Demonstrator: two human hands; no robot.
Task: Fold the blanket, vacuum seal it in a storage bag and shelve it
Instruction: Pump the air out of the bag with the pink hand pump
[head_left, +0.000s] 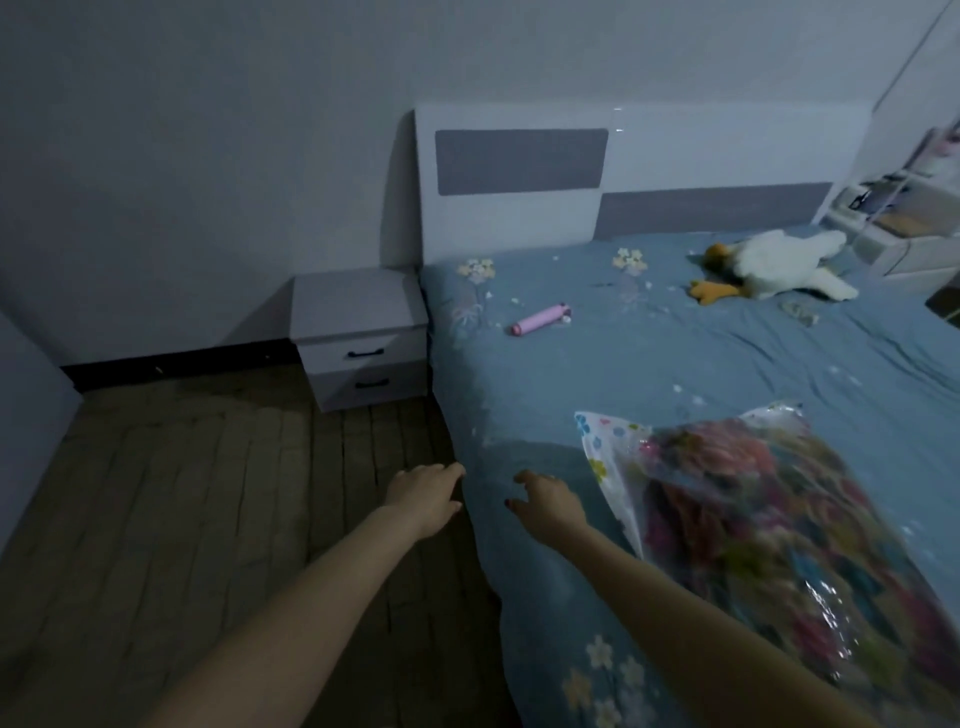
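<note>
Hands (483, 496) empty (fingers loose), bagged blanket (779, 519) beside

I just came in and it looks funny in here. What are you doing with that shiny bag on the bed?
A colourful blanket is already packed inside a clear storage bag lying on the blue bed. Neither hand holds it now: the left hand and right hand reach forward, open, near the bed's edge beside the bag. Further up the bed lie a pink pump and a stuffed duck. The bag is not on a shelf yet.
</note>
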